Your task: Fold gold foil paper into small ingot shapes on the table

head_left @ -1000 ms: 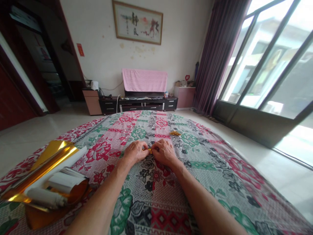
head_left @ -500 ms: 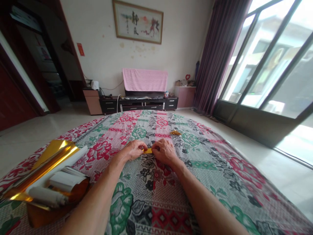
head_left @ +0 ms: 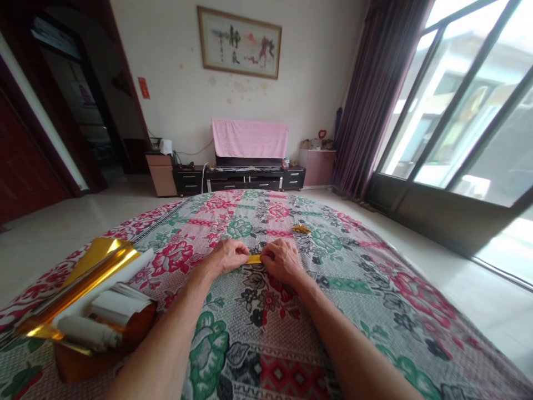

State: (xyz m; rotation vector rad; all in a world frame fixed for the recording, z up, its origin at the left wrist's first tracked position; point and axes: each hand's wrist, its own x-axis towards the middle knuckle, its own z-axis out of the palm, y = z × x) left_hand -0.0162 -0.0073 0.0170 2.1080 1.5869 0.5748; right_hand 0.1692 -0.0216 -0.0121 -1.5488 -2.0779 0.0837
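Left hand [head_left: 228, 256] and right hand [head_left: 283, 260] pinch a strip [head_left: 254, 259] by its ends, fingers nearly closed, apparently straightening it; the next move calls for even grip.

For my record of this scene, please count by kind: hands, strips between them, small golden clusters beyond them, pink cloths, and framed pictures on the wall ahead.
Hands: 2, left hand and right hand
Yellow strip: 1
Golden cluster: 1 (its separate pieces cannot be told)
Pink cloth: 1
Framed picture: 1
Total: 6
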